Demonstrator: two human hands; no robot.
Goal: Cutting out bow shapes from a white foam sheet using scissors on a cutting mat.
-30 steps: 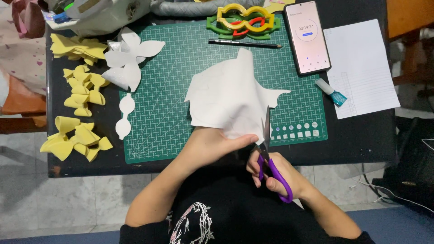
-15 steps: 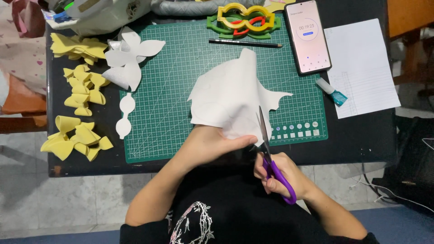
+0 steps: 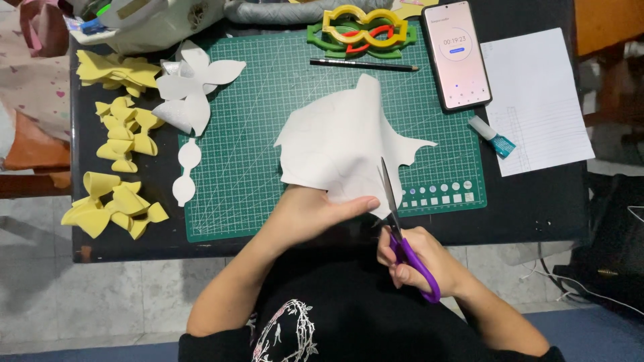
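A white foam sheet (image 3: pixel 342 144) is held above the green cutting mat (image 3: pixel 268 134), pinched at its lower edge by the left hand (image 3: pixel 312 211); the right hand (image 3: pixel 412 258) grips purple-handled scissors (image 3: pixel 402 231), blades in the sheet, yellow bow pieces (image 3: pixel 117 134) well left

1. Scene is evenly lit from overhead; no dim zones on the green cutting mat (image 3: pixel 268 134).
2. Only soft, short shadows are cast under the white sheet (image 3: pixel 342 144).
3. Mild glare is seen on the phone screen (image 3: pixel 457 50).
4. Focus is sharp centrally; corners possibly softened slightly by wide-angle distortion.
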